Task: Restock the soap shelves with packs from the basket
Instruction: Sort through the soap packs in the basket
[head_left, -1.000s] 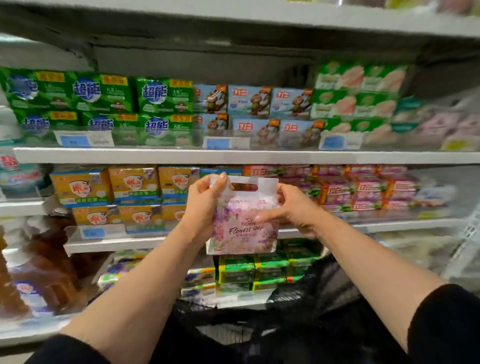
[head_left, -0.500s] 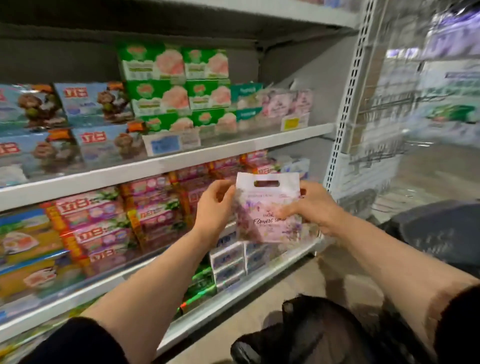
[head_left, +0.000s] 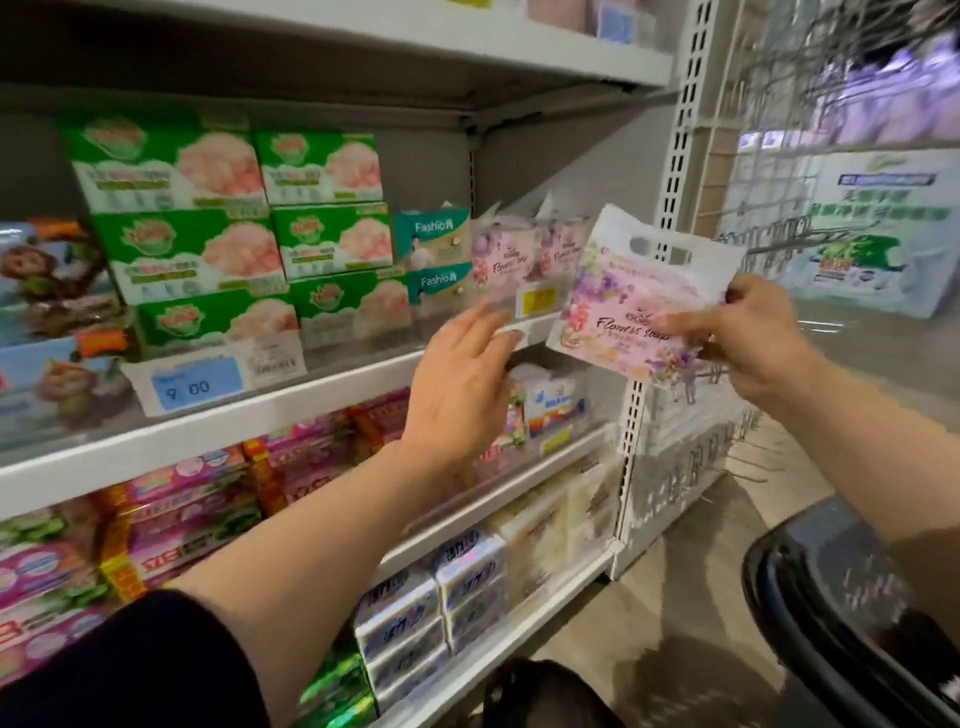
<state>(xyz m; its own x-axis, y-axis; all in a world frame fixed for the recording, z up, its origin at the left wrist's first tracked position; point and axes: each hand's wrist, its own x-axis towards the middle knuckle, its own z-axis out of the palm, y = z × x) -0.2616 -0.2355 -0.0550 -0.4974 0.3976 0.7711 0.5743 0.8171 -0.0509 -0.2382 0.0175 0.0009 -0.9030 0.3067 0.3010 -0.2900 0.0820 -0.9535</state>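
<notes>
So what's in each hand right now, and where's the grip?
The right hand pinches the flower soap pack at its right edge, below the handle cutout. The left hand holds nothing, its fingers open near the shelf edge.

pink floral soap pack (head_left: 631, 296), green boxes (head_left: 208, 218)

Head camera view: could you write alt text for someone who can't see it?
A person's right hand holds a pink floral soap pack up to a store shelf where matching packs stand, while the open left hand reaches toward that shelf's edge.

Held pack (head_left: 641, 306): "Flowers soap"; teal boxes (head_left: 434, 254): "Fashion"; price tag (head_left: 195, 385): "9 00"
</notes>
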